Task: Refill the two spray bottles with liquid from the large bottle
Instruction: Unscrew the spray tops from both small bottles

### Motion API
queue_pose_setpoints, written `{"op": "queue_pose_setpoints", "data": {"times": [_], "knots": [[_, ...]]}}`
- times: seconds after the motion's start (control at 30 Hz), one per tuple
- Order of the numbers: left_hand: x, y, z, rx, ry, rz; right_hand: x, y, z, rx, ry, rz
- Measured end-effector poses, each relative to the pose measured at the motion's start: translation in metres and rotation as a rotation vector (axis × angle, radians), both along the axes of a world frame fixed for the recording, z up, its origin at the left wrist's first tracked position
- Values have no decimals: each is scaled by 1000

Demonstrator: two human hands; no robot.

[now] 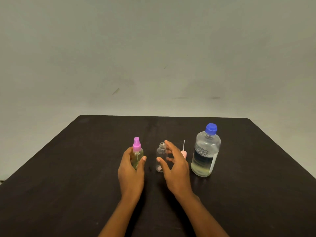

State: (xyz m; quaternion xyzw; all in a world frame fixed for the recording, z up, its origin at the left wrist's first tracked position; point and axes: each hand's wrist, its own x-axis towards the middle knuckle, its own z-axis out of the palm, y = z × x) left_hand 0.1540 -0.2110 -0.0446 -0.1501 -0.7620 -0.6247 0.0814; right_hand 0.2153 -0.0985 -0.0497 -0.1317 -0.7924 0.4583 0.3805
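Observation:
A small spray bottle [137, 155] with a purple pump top and yellowish liquid stands upright, and my left hand [131, 170] grips its body. To its right stands a second small clear bottle [161, 155], uncapped and looking empty. My right hand [174, 166] hovers just beside it with fingers spread and relaxed, holding nothing. A pink spray head [183, 152] with its thin tube pointing up sits behind my right hand. The large clear bottle [206, 151] with a blue cap stands at the right, about a third full of pale liquid.
Everything stands on a dark table [68, 177] set against a plain pale wall. The table's far edge runs behind the bottles, and its left and right edges angle outward toward me.

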Motion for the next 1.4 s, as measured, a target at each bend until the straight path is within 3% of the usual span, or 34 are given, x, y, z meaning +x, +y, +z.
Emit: {"op": "queue_pose_setpoints", "data": {"times": [0.4, 0.57, 0.63, 0.77, 0.97, 1.03, 1.2, 1.4], "knots": [[-1, -3, 0, 50, 10, 21, -11, -8, -1, 62, 34, 31], [-2, -1, -2, 57, 20, 28, -5, -6, 5, 126, 60, -263], [-1, -1, 0, 61, 23, 25, -2, -2, 7, 207, -49, -365], [-1, -1, 1, 64, 20, 30, 3, 2, 4, 282, -410, -337], [1, -1, 1, 85, 30, 32, -2, 4, -1, 252, -486, -246], [1, -1, 1, 86, 51, 42, -2, 4, 0, 223, -407, -239], [5, -1, 4, 49, 195, 52, 0, -7, 16, 68, 156, -230], [0, -5, -4, -139, 704, 107, 8, -23, 29, 82, 321, -35]]}}
